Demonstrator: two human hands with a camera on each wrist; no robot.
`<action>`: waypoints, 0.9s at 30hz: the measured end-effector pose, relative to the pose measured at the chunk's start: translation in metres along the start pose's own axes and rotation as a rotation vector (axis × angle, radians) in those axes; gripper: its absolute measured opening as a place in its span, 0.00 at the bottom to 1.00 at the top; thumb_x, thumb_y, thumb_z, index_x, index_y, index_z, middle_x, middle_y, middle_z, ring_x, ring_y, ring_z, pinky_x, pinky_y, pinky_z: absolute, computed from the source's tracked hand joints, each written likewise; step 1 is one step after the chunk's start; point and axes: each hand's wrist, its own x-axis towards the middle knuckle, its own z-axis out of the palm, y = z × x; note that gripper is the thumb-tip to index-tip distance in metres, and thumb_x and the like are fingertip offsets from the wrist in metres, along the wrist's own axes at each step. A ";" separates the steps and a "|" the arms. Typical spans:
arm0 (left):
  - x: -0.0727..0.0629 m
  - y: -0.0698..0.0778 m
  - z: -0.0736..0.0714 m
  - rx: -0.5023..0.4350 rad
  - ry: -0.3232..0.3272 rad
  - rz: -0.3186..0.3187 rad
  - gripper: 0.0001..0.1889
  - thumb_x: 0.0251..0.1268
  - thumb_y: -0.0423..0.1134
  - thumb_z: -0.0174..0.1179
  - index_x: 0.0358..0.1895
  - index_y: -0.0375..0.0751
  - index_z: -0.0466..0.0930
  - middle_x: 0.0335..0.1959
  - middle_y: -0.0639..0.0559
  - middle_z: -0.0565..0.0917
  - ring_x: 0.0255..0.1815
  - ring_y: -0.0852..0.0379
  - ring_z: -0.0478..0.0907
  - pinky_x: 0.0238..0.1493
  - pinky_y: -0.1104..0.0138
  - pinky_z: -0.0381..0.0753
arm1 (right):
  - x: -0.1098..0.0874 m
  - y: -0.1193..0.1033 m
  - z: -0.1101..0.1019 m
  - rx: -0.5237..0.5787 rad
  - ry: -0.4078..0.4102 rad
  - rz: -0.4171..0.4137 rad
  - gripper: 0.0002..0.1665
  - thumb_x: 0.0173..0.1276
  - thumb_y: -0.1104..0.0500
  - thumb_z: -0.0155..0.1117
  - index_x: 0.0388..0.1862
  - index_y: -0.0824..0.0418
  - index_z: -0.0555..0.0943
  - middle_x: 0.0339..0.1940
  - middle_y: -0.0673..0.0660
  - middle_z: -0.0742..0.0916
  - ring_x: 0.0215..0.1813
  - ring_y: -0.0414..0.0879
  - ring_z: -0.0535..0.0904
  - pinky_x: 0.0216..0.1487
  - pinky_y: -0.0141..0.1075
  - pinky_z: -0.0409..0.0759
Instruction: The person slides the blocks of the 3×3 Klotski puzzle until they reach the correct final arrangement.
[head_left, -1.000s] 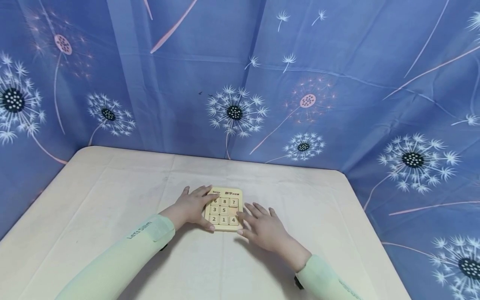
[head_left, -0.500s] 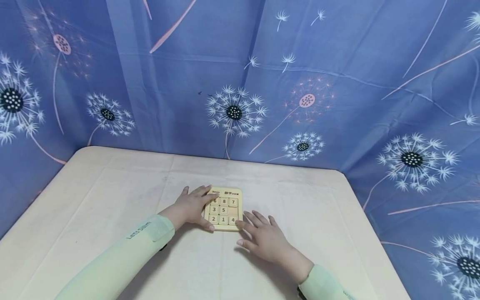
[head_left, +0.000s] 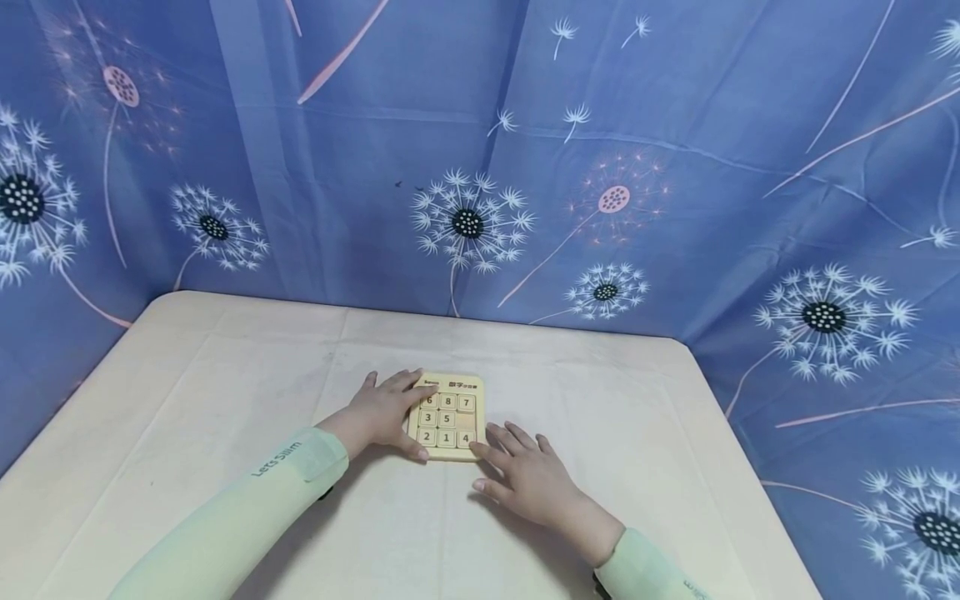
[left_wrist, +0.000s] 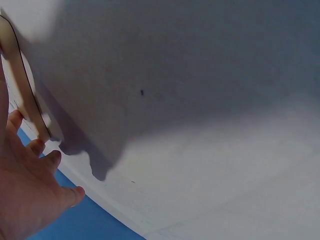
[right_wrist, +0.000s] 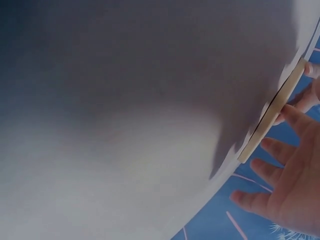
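A yellow number sliding puzzle lies flat on the table in the head view. Its tiles read 6 8 7, then 3 5 and a gap, then 2 1 4. My left hand holds its left side, thumb at the lower left edge and index finger across the upper left corner, partly over the 6. At the lower right, my right hand reaches in with its index fingertip at the 4 tile; the other fingers are spread and its thumb is off the board. Both wrist views show the puzzle's edge beside the fingers.
A pale cloth covers the table around the puzzle. Blue curtains with dandelion prints stand behind the table and along both sides.
My right index fingertip has shifted from beside the gap in the middle row down to the 4 tile, and the thumb has drawn off the edge. The left hand and tiles have stayed put.
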 end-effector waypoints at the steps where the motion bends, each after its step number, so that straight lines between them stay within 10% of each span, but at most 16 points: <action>1: 0.000 0.000 0.000 0.001 -0.001 -0.001 0.60 0.40 0.69 0.76 0.80 0.52 0.61 0.84 0.41 0.55 0.84 0.37 0.55 0.81 0.31 0.49 | 0.000 0.000 0.000 0.002 -0.001 0.000 0.34 0.75 0.34 0.56 0.74 0.45 0.74 0.80 0.58 0.73 0.80 0.64 0.66 0.71 0.73 0.68; 27: 0.004 -0.001 0.002 -0.001 -0.013 -0.009 0.60 0.40 0.69 0.77 0.80 0.53 0.60 0.85 0.42 0.55 0.85 0.38 0.53 0.82 0.32 0.47 | 0.002 -0.005 -0.004 -0.001 -0.011 0.008 0.35 0.73 0.34 0.58 0.74 0.47 0.75 0.80 0.59 0.72 0.80 0.65 0.65 0.72 0.74 0.66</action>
